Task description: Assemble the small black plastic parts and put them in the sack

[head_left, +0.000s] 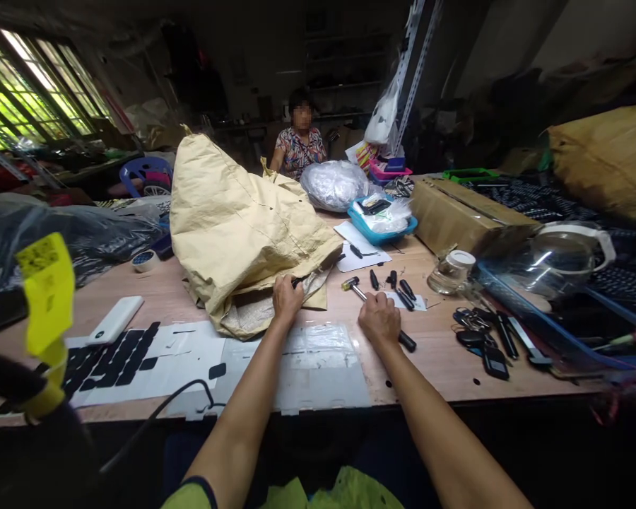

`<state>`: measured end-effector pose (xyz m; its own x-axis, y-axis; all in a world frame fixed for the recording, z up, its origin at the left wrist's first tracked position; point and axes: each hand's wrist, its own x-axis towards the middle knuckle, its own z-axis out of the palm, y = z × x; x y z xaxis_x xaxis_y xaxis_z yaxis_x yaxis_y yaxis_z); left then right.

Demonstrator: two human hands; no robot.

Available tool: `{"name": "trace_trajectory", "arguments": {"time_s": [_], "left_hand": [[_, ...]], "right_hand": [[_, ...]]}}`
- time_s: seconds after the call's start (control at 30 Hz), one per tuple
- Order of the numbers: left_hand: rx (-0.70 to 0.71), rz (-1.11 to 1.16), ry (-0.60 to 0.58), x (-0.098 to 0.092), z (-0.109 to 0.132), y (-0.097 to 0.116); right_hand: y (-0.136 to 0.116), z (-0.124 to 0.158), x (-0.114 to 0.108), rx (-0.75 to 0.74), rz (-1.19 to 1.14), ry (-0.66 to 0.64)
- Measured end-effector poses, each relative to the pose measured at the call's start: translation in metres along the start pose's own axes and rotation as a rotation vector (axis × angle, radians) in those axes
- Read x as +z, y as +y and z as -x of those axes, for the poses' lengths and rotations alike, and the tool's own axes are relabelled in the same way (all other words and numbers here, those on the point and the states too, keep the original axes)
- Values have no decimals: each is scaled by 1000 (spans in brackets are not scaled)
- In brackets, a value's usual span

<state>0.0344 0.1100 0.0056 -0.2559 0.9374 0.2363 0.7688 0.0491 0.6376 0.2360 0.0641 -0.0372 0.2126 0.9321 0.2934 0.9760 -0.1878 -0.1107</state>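
Tan sack (pixel 244 212) (one, inside mostly hidden) sits on the desk (pixel 429 367); the left hand (pixel 287 300), curled at its mouth, perhaps pinches one dark piece (pixel 297 282); the right hand (pixel 380 318) clasps one hammer (pixel 356 288).

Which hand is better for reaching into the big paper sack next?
Probably the left hand: it's right at the open mouth of the paper sack. The right hand is farther away and wrapped around the hammer, so it would likely need to let go first.
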Motion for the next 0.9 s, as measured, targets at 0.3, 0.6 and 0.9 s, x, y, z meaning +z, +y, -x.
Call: {"name": "trace_trajectory", "arguments": {"time_s": [0.3, 0.6, 0.9], "left_hand": [[-39, 26, 2, -1, 3, -10], [249, 193, -322, -1, 87, -33], [281, 138, -317, 4, 88, -36]], "right_hand": [[-2, 1, -3, 2, 5, -16], [0, 0, -1, -10, 26, -3], [0, 0, -4, 0, 22, -9]]}}
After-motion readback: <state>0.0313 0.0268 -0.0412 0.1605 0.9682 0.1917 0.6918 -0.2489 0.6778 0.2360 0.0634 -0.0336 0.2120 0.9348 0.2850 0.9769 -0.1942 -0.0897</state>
